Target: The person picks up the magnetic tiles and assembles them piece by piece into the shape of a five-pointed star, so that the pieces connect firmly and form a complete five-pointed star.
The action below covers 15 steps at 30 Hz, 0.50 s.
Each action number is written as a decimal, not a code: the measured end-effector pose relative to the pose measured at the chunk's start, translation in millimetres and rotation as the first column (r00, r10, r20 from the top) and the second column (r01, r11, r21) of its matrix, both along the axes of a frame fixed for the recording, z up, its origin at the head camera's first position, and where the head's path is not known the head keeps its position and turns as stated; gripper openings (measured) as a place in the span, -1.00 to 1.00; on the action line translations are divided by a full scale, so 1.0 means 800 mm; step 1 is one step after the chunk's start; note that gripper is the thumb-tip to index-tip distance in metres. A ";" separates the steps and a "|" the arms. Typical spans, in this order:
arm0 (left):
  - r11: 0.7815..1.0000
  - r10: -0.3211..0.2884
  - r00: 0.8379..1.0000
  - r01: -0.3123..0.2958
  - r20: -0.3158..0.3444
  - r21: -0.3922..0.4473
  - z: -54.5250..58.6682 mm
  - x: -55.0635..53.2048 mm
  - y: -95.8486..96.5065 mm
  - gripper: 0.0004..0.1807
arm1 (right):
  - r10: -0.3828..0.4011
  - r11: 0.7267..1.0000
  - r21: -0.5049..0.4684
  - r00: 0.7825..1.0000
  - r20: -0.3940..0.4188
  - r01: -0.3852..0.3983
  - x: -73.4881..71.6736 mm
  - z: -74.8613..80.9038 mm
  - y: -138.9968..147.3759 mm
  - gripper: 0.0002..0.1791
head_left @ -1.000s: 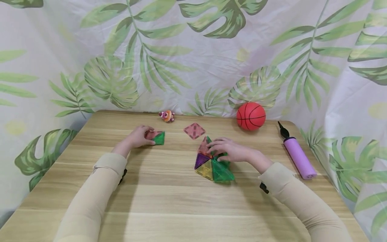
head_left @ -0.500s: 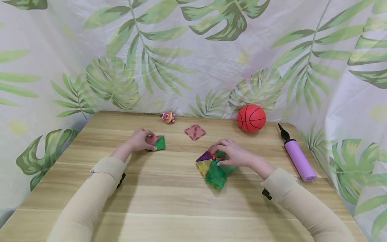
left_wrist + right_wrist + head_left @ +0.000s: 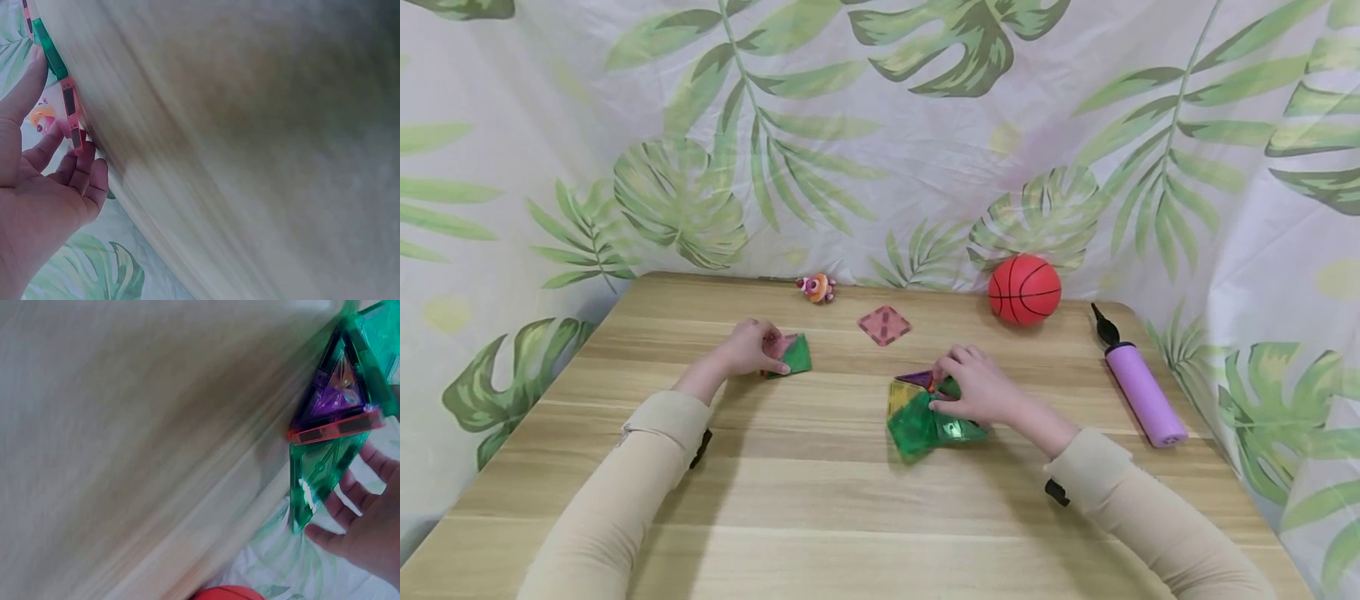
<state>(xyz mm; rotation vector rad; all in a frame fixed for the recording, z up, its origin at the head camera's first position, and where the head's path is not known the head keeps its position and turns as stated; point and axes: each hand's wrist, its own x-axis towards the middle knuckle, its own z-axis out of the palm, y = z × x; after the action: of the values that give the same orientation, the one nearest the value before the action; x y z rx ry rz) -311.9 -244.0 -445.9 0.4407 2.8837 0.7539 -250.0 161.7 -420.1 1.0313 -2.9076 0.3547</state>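
In the head view, my left hand (image 3: 747, 347) pinches a small flat group of red and green magnetic tiles (image 3: 797, 356) at the left of the table. The left wrist view shows the red tile (image 3: 71, 112) edge-on between thumb and fingers, joined to a green tile (image 3: 50, 50). My right hand (image 3: 976, 385) grips a built group of magnetic tiles (image 3: 913, 425) near the middle, with green, yellow and purple faces. Seen from the right wrist, its fingers lie along a green triangle tile (image 3: 322, 469) beside a purple triangle (image 3: 337, 394). The fingers partly hide this group.
A red diamond-shaped tile (image 3: 885, 325) lies flat between and beyond the hands. Along the back edge sit a small toy figure (image 3: 817, 288) and a red ball (image 3: 1025, 289). A purple hand pump (image 3: 1145, 393) lies at the right edge of the wooden table (image 3: 820, 517).
The built tile group has turned under my right hand, its green faces swinging toward the front left and its red part out of sight. My left hand and its tiles shifted slightly nearer.
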 end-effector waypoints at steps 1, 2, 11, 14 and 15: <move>1.000 -0.003 1.000 0.003 0.003 0.015 -0.001 -0.001 0.000 -0.33 | -0.020 1.000 0.004 1.000 0.003 0.020 0.002 0.000 -0.002 -0.57; 1.000 -0.004 1.000 0.004 0.007 0.029 -0.001 -0.002 0.000 -0.33 | -0.040 0.999 0.009 0.999 0.007 0.040 0.003 -0.001 -0.003 -0.56; 0.997 0.035 0.998 -0.039 0.053 0.071 0.001 -0.006 0.004 -0.35 | -0.147 0.988 0.035 0.989 -0.008 0.147 0.010 -0.005 -0.012 -0.51; 0.996 0.036 0.997 -0.042 0.065 0.082 0.003 -0.005 0.006 -0.37 | -0.136 0.991 0.012 0.990 0.033 0.136 0.009 -0.003 -0.009 -0.51; 0.995 0.038 0.997 -0.044 0.073 0.090 0.004 -0.005 0.007 -0.38 | -0.127 0.992 -0.002 0.990 0.053 0.127 0.009 -0.002 -0.007 -0.51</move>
<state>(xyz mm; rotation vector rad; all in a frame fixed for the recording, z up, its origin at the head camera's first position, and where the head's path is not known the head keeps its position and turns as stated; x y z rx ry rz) -315.7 -238.4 -443.0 0.3577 2.8086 0.8922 -242.9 156.1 -422.1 0.8426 -2.9983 0.3893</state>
